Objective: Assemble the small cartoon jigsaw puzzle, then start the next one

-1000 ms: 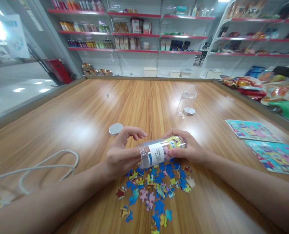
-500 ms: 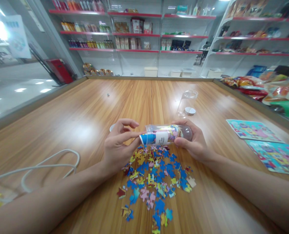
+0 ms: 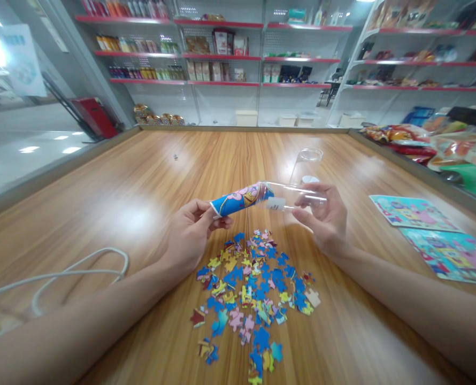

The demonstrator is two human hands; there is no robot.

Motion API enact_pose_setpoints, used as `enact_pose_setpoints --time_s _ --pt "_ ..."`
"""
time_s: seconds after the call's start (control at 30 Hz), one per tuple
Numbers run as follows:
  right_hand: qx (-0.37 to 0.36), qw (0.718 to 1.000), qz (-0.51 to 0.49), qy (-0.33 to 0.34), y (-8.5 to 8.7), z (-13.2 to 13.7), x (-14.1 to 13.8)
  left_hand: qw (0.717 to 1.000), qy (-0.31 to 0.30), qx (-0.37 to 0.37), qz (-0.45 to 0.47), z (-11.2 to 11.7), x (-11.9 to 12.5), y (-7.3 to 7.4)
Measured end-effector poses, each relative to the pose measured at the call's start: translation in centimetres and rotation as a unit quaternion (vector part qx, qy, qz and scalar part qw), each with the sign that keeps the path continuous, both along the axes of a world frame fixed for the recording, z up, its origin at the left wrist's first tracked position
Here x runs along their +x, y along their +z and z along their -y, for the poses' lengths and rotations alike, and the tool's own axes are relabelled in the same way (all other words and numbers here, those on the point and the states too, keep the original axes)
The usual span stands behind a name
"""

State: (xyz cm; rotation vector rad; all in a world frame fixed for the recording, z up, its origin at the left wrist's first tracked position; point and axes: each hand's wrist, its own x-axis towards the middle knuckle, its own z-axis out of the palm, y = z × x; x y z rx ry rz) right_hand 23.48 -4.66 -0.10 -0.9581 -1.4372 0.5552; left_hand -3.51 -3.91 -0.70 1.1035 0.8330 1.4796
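Note:
My right hand (image 3: 324,216) grips a clear plastic tube (image 3: 298,195) lying on its side above the table. My left hand (image 3: 190,235) pinches the end of a rolled blue picture sheet (image 3: 238,199) that sticks halfway out of the tube's mouth. Below both hands, several loose puzzle pieces (image 3: 254,289), mostly blue, yellow and pink, lie scattered on the wooden table (image 3: 141,187).
A second clear tube (image 3: 308,160) with a round lid beside it stands behind my right hand. Two finished puzzle sheets (image 3: 442,240) lie at the right. A white cable (image 3: 77,270) loops at the left. Snack bags (image 3: 442,144) line the right edge; shelves stand behind.
The tube has risen and emptied, so more pieces lie on the table. My left hand has drawn the rolled sheet leftward partly out of the tube. The silver lid is now hidden.

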Motion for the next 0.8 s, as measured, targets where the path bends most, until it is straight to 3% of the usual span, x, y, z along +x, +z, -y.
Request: enact_pose_setpoints --time_s 0.13,0.3,0.5,0.57,0.73,0.8 --pt "-0.026 0.993 0.089 -0.077 -0.5 -1.2 0.8 0.999 0.044 -0.016 0.014 -0.3 0.1 0.1" --pt "-0.043 0.946 0.296 -0.124 -0.5 -2.2 1.5 0.999 0.042 -0.028 0.009 -0.5 0.0 -0.1" --pt "-0.015 0.925 0.358 -0.126 -0.6 -2.1 1.4 0.999 0.034 -0.006 -0.023 -0.6 -0.2 -0.7" --pt "-0.012 0.905 0.404 -0.134 -0.3 -1.7 1.1 0.999 0.036 0.003 -0.03 -0.7 -0.2 -0.9" --pt "0.01 0.816 0.55 -0.174 0.9 -0.3 0.0 0.998 0.04 0.013 -0.039 -0.9 -0.2 -1.1" --pt "0.011 0.814 0.552 -0.181 0.9 -0.2 -0.2 0.998 0.046 0.011 -0.043 -0.9 -0.2 -1.2"
